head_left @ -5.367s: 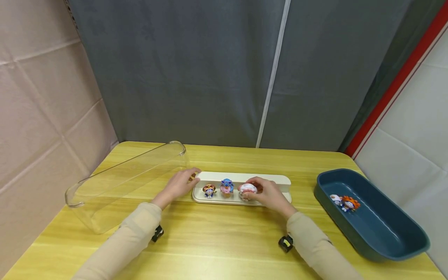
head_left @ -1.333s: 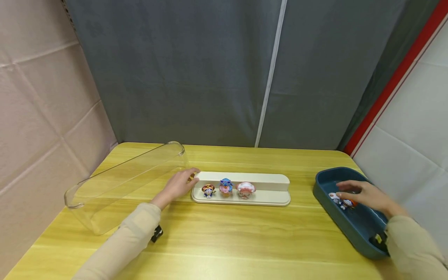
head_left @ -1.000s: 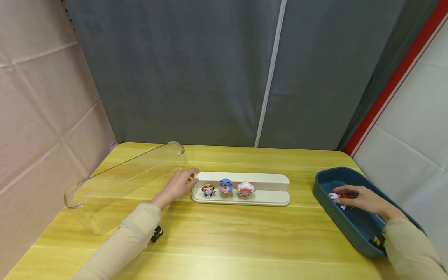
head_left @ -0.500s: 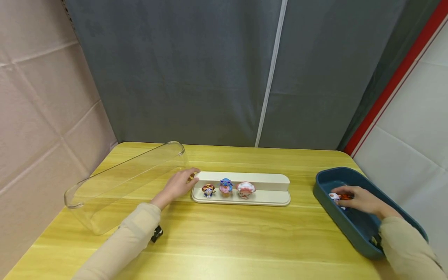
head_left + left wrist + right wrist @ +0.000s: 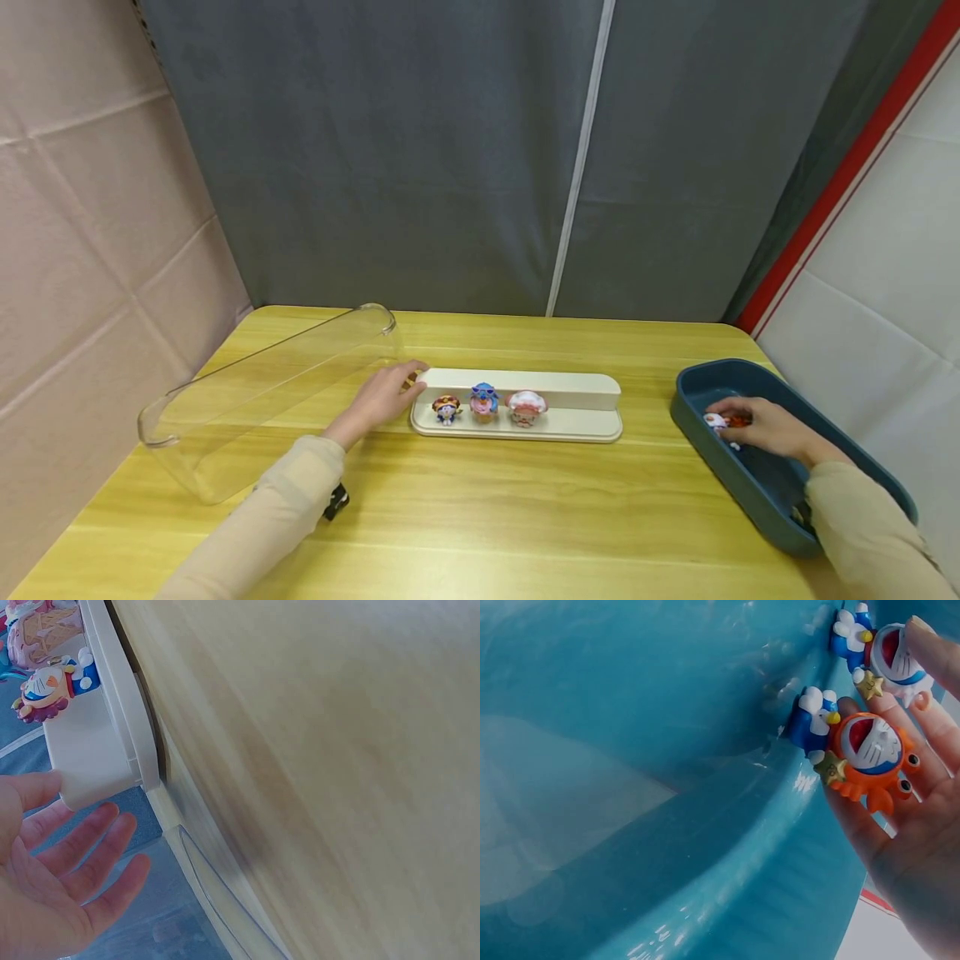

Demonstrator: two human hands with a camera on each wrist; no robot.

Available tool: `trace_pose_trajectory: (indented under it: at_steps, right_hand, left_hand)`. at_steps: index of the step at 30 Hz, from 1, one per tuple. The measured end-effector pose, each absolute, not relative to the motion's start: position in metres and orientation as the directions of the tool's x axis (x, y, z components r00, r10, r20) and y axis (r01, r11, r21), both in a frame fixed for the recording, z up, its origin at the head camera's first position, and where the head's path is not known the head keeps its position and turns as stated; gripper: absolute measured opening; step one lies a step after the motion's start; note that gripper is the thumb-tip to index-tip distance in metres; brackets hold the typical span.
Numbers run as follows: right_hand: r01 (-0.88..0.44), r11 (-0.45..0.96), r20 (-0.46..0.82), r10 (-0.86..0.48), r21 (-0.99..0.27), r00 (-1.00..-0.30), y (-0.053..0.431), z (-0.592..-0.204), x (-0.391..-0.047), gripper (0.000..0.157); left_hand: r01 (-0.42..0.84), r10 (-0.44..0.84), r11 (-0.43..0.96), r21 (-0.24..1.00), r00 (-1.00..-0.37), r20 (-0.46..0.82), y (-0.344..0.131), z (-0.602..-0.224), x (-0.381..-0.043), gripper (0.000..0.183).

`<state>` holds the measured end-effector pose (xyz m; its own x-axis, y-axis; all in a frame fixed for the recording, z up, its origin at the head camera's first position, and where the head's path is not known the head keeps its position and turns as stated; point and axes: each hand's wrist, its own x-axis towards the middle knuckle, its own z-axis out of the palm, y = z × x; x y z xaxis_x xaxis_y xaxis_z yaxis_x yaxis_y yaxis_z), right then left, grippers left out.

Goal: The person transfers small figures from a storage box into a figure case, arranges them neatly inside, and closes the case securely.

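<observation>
A cream display base [image 5: 577, 423] bears three small figurines: one in a brown-yellow hat [image 5: 447, 410], one blue and pink [image 5: 484, 402], one with a white-pink top [image 5: 526, 408]. My left hand [image 5: 382, 398] rests at the base's left end; in the left wrist view its thumb [image 5: 41, 787] touches the end and its fingers are spread. My right hand [image 5: 768, 429] is inside the dark teal bin [image 5: 817, 471], curled round two Doraemon figurines. One wears an orange crab hat [image 5: 874, 750]; the white-hatted one [image 5: 896, 656] has my thumb against its head. Their far sides are hidden.
A clear plastic cover [image 5: 277, 392] lies slantwise on the left of the wooden table [image 5: 510, 517]. A grey curtain [image 5: 375, 158] hangs behind the table's back edge. Pale panels stand at both sides.
My right hand placed the white-pink figurine on the base, then went right into the bin. Over the last second its fingers closed in round the figurines there. My left hand stayed put.
</observation>
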<state>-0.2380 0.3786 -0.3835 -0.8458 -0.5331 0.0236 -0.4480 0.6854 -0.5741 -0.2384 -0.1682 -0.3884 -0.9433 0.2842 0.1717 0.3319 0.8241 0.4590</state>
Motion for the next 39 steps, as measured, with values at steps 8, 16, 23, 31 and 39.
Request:
trace_pose_trajectory:
  at_steps: [8,16,23,31,39]
  right_hand:
    - [-0.432,0.686,0.046,-0.504,-0.586,-0.863,0.376,-0.381,-0.236,0.027]
    - [-0.301,0.747,0.008,-0.368,-0.593,-0.930,0.375,-0.372,-0.233,0.038]
    - [-0.335,0.766,0.115,-0.328,-0.548,-0.938,0.373,-0.357,-0.228,0.040]
    - [-0.364,0.762,0.174,-0.323,-0.535,-0.930,0.368,-0.340,-0.225,0.038]
    - [-0.360,0.770,0.166,-0.322,-0.527,-0.932,0.356,-0.321,-0.220,0.041]
  left_hand:
    - [0.334,0.284,0.823,0.460,-0.942,0.177,-0.169,-0.389,-0.239,0.030]
    - [0.331,0.283,0.831,0.447,-0.944,0.172,-0.168,-0.388,-0.238,0.030]
    - [0.324,0.276,0.836,0.443,-0.946,0.171,-0.167,-0.388,-0.237,0.030]
    - [0.328,0.280,0.830,0.450,-0.944,0.173,-0.168,-0.388,-0.237,0.030]
    - [0.331,0.282,0.828,0.453,-0.944,0.174,-0.168,-0.388,-0.238,0.030]
